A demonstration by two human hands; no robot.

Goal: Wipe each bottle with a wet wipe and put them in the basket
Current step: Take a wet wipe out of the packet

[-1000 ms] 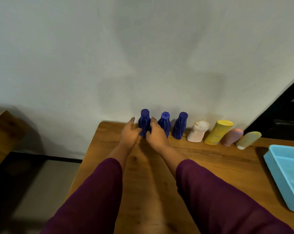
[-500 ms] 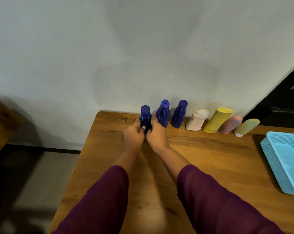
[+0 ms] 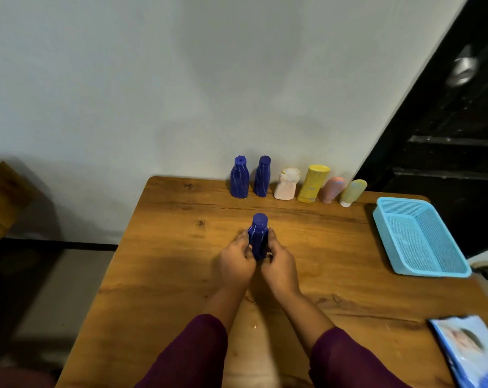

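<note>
Wooden table (image 3: 335, 289), grey wall (image 3: 181, 79)

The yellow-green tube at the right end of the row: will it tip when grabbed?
Probably. The yellow-green tube stands on its small white cap and looks tilted, so a side nudge may topple it. It looks like soft plastic that may give when squeezed.

Two forearms rise from the bottom edge of the frame toward its centre. Each wears a long sleeve of dark purple, plum-toned cloth, plain and without pattern, print or visible buttons. The left sleeve (image 3: 192, 357) fills the lower middle of the frame; the right sleeve (image 3: 349, 362) spreads wider toward the lower right. Both end partway along the forearm in a soft, unbanded edge, leaving the wrists bare. The left hand (image 3: 234, 266) and right hand (image 3: 280, 268) are bare as well: no gloves, rings, watch or bracelets can be made out.
</note>
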